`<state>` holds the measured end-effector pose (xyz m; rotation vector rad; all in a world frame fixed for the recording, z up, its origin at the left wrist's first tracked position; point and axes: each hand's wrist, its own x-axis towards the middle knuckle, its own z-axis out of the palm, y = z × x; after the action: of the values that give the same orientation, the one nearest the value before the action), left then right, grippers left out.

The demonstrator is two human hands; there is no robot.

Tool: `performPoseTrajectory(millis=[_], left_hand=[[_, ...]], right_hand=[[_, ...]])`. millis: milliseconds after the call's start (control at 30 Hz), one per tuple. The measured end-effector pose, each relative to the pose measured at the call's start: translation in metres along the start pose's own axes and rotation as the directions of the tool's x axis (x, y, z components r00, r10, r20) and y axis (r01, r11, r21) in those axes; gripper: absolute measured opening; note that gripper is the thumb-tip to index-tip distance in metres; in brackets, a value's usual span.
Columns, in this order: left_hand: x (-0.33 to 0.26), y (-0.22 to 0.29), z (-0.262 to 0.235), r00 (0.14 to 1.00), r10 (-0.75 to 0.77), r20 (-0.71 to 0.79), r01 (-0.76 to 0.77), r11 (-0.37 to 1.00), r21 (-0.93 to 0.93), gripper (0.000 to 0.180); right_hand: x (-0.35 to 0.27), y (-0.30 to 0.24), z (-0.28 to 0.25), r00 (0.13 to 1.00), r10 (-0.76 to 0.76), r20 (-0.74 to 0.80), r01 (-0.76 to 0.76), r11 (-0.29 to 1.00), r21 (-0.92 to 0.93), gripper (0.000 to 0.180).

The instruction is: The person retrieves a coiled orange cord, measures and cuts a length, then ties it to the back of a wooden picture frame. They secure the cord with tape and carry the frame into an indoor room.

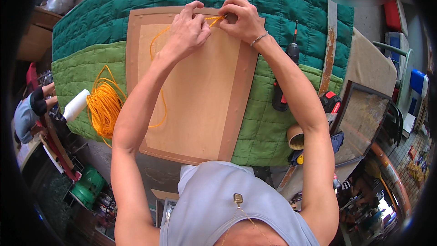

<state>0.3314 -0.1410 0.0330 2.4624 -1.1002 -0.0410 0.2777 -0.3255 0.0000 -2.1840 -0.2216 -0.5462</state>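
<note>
A flat wooden panel (195, 86) with brown tape along its borders lies on green quilted blankets (95, 25). At its far edge, my left hand (189, 29) is closed, pinching a thin orange cord (165, 105). The cord runs taut to a small metal fitting (224, 16) at the far right part of the border. There my right hand (241, 20) has its fingers closed around the cord's end by the fitting; the fingertips are partly hidden. A loose loop of cord hangs across the panel's left side, and the orange coil (104, 109) rests on the blanket to the left.
A white bottle (76, 105) lies beside the coil. Right of the panel are a black-and-red drill (293, 52), a battery pack (331, 102), a tape roll (296, 137) and a worn metal strip (328, 45). A framed pane (364, 109) leans further right. Another person (28, 114) is at far left.
</note>
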Motion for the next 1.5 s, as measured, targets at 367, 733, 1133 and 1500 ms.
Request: performPoseTrajectory(millis=[367, 733, 1133, 1500], left_hand=[[-0.004, 0.008, 0.003, 0.946, 0.281, -0.163, -0.223, 0.927, 0.303, 0.018], [0.005, -0.001, -0.023, 0.948, -0.026, 0.317, 0.047, 0.997, -0.057, 0.026], [0.011, -0.019, -0.044, 0.717, -0.261, 0.646, 0.689, 0.404, -0.602, 0.031], [0.052, -0.008, -0.043, 0.661, -0.087, 0.746, 0.612, 0.637, -0.468, 0.033]], right_hand=[[-0.001, 0.003, 0.001, 0.997, 0.014, 0.082, -0.016, 1.000, 0.024, 0.010], [-0.001, 0.001, -0.001, 0.997, -0.047, 0.058, 0.050, 0.998, -0.047, 0.014], [-0.003, -0.001, -0.002, 0.995, -0.062, 0.078, 0.064, 0.998, -0.028, 0.013], [-0.009, 0.000, 0.014, 0.993, 0.051, -0.105, -0.056, 0.997, -0.052, 0.012]])
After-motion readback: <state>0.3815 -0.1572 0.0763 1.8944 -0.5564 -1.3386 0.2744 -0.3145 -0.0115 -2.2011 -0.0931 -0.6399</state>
